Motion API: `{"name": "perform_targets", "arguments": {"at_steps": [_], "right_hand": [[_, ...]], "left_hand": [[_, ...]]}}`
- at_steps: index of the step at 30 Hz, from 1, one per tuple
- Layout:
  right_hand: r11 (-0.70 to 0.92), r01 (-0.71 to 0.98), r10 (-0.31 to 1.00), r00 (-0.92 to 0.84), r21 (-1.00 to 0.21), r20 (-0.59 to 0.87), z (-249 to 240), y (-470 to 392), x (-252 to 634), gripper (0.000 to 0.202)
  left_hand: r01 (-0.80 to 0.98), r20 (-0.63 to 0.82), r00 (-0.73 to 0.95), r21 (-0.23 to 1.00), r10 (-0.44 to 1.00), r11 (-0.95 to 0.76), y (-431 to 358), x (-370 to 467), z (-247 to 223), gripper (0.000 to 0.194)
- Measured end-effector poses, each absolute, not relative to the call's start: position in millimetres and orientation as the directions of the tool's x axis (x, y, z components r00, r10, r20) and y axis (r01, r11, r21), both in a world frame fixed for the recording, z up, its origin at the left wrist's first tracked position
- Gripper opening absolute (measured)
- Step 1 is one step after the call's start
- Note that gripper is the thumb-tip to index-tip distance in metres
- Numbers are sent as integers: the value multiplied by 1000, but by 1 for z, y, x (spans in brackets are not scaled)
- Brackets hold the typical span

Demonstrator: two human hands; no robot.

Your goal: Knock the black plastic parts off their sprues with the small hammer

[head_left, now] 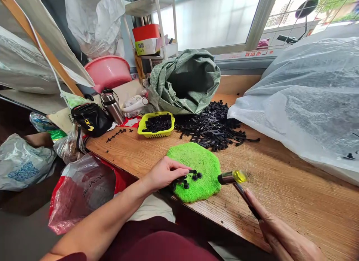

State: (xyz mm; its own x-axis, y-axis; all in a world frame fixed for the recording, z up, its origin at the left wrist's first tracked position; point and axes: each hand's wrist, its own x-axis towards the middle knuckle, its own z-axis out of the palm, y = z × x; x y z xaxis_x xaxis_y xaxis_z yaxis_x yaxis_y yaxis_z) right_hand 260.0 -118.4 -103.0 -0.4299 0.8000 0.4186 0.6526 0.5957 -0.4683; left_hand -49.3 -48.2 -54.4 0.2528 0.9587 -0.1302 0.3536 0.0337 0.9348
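My left hand (165, 174) rests at the near left edge of a fuzzy green mat (202, 160). Its fingers are closed on small black plastic parts (182, 178), partly hidden under the hand. Several round black ends (195, 176) stick out past the fingertips over the mat. My right hand (283, 223) is wrapped round the handle of a small mallet (234, 176), its index finger stretched along the shaft. The mallet's head, dark at one end and clear yellow at the other, is held over the table just right of the mat.
Behind the mat lies a heap of black plastic parts (213, 128), in front of an open green woven sack (185, 81). A yellow basket (156, 133) holds more black pieces. White plastic sheeting (305, 100) covers the right side. A black bag (91, 118) and steel flask (111, 106) stand left.
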Motion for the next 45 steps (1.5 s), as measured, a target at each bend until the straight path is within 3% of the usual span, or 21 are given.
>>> {"name": "perform_targets", "arguments": {"at_steps": [5,8,14,25,33,45], "right_hand": [[541,688,838,-388,-483,385,-88,-122,248,50],[603,652,794,-433,-461,426,-77,-118,240,50],[624,644,771,-417,-442,482,-63,-109,230,50],[606,666,788,-429,-435,441,-58,-108,224,48],[606,679,785,-430,-414,445,-55,-105,222,47],[630,672,765,-453,-389,458,-44,-104,215,47]], "left_hand": [[419,-92,259,908,962,-26,-48,-49,-60,36],[466,-64,251,882,966,-63,-48,-49,-61,35],[390,-41,231,919,972,-54,-48,-48,-64,37],[586,14,248,794,969,-161,-52,-47,-56,29],[525,39,193,840,980,-137,-53,-43,-60,29],[681,145,253,675,956,-283,-57,-43,-58,25]]}}
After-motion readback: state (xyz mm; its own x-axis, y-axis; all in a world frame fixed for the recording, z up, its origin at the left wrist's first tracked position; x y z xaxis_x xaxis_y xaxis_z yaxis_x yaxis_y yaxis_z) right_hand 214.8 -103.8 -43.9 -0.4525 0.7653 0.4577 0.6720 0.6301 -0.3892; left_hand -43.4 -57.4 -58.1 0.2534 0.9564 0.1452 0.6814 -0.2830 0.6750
